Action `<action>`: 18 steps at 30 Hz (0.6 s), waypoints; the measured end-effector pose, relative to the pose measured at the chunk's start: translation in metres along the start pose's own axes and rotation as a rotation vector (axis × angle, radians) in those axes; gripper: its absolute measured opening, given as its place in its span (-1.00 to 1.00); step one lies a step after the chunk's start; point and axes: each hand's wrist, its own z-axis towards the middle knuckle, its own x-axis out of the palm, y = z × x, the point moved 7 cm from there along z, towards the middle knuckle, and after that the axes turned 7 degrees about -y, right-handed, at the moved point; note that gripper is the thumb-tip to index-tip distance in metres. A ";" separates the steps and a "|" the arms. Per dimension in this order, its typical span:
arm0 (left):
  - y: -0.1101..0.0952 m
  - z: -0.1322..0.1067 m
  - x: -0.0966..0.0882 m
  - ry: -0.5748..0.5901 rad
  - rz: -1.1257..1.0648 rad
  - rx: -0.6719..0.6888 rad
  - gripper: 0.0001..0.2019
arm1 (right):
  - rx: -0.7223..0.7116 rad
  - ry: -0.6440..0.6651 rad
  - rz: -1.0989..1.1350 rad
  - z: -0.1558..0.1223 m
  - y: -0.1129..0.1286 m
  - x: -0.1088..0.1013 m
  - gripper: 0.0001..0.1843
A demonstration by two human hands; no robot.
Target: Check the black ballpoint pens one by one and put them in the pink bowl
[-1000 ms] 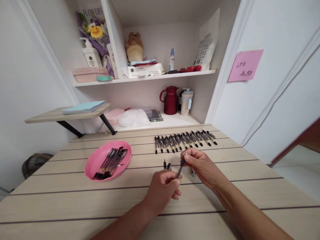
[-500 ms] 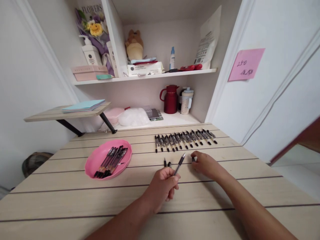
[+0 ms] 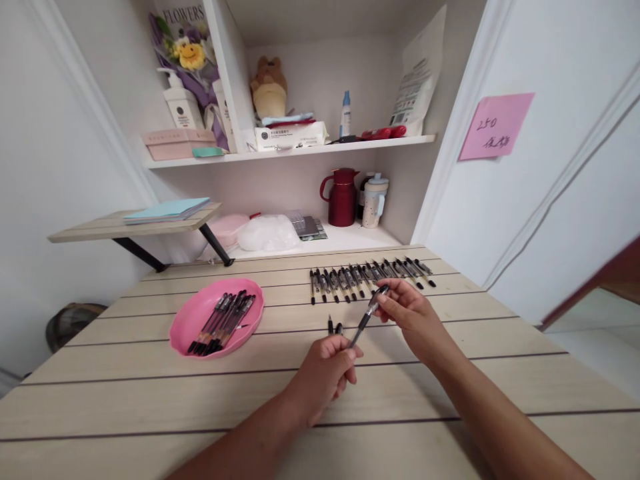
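Left hand (image 3: 324,377) and right hand (image 3: 410,317) are both closed in the head view: the rear of a pen (image 3: 363,322) is gripped by the left, and a dark cap (image 3: 377,296) is pinched at its tip by the right thumb and fingertips. For a clean fit, the cap is best kept in line with the pen and pressed on straight. The pen is held between the hands, above the desk (image 3: 225,400); a row of pens (image 3: 353,283) is laid beyond them.

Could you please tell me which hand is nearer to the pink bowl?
Left. The left hand is right of the pink bowl, nearer the camera; the right hand is farther right.
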 end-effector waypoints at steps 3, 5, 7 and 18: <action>0.000 0.002 -0.001 -0.004 0.004 0.014 -0.79 | 0.064 0.055 0.025 -0.005 -0.004 0.009 -0.59; 0.000 0.002 -0.002 -0.011 0.004 0.022 -0.80 | 0.115 0.092 0.031 -0.010 -0.008 0.016 -0.59; -0.001 0.003 -0.004 -0.028 0.000 0.030 -0.80 | 0.169 0.134 0.033 -0.015 -0.012 0.023 -0.65; 0.002 0.005 -0.008 -0.108 -0.003 0.033 -0.84 | 0.261 0.145 0.107 -0.022 -0.019 0.030 -0.73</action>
